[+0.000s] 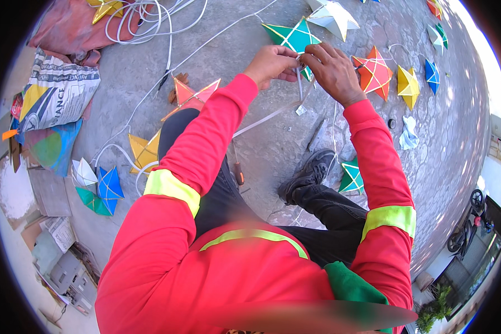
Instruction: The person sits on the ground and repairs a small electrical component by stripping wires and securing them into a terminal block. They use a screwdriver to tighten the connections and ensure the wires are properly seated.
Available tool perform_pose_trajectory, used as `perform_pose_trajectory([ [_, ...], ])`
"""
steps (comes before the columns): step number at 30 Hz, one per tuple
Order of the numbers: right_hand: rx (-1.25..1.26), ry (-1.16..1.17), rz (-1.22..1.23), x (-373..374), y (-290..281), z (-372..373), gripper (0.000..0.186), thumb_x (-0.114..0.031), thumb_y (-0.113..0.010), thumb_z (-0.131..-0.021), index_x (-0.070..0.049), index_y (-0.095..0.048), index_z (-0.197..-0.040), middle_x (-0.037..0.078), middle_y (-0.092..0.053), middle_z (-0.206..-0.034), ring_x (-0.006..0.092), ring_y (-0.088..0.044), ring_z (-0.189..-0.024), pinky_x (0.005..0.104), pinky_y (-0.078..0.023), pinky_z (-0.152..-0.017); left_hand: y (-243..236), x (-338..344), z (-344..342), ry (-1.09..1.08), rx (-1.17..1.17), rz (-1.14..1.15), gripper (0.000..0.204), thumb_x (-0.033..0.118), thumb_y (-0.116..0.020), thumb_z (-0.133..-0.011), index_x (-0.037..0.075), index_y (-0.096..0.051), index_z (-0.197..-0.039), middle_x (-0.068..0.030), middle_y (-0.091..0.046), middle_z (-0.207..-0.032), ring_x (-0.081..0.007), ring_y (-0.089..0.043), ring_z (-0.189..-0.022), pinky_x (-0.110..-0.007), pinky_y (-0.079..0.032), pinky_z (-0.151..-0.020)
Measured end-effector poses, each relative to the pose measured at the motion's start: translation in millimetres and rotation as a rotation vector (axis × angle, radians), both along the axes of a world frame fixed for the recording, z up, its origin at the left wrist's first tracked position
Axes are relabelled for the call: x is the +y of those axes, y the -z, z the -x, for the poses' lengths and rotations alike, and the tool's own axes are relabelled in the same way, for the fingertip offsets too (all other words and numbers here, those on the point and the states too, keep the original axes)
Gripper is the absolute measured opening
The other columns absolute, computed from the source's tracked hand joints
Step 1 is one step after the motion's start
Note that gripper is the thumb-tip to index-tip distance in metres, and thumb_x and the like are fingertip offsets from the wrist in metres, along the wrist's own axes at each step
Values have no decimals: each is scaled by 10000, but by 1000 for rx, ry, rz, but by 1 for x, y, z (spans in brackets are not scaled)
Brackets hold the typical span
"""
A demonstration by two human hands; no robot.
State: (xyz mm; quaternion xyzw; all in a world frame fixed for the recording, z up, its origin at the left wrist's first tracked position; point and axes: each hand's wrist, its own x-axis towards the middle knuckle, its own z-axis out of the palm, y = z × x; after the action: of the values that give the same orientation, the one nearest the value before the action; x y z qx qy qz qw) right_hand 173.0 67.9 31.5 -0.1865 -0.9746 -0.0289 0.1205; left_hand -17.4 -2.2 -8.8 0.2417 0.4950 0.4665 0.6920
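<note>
My left hand [273, 65] and my right hand [335, 73] meet above the ground, fingertips pinched together on a white wire [273, 115]. The exact spot between the fingertips is too small to make out. Loose lengths of the wire hang below them, one with a small white tag [301, 110]. Just beyond the fingers lies a green star lantern [296, 37] with gold edging, partly covered by my hands. A red-orange star lantern [374, 73] is to the right of my right hand. A salmon star lantern [192, 97] sits left of my left forearm, by my knee.
Coiled white cable [156, 19] lies at the far left, with wire trailing across the concrete. A printed sack [64, 89] stands left. A screwdriver [239, 173] lies between my legs. More star lanterns, including yellow [408, 87] and blue [110, 189], lie around. My shoe [309, 173] is near wire.
</note>
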Motion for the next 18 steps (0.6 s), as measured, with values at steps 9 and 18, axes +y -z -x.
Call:
perform_pose_trajectory([
  [9,-161,-218,-5,14,-12,-2,298,-81,-650,-845,-90,-653,-1143,52,-632,-1174,233,-633,-1118,367,-557,-920,3,1,13,137,-86,77,270,93,-743,-888,17,-630,-1120,-93,-710,-1025,-236,-746,-886,-352,-623,-776],
  [18,-158,-67,39,7,-4,2,158,-90,-644,-814,-78,-673,-969,53,-596,-996,222,-623,-1009,356,-549,-867,8,-3,-2,62,1,1,215,92,-740,-898,-1,-650,-1069,-104,-704,-988,-228,-734,-838,-357,-630,-753],
])
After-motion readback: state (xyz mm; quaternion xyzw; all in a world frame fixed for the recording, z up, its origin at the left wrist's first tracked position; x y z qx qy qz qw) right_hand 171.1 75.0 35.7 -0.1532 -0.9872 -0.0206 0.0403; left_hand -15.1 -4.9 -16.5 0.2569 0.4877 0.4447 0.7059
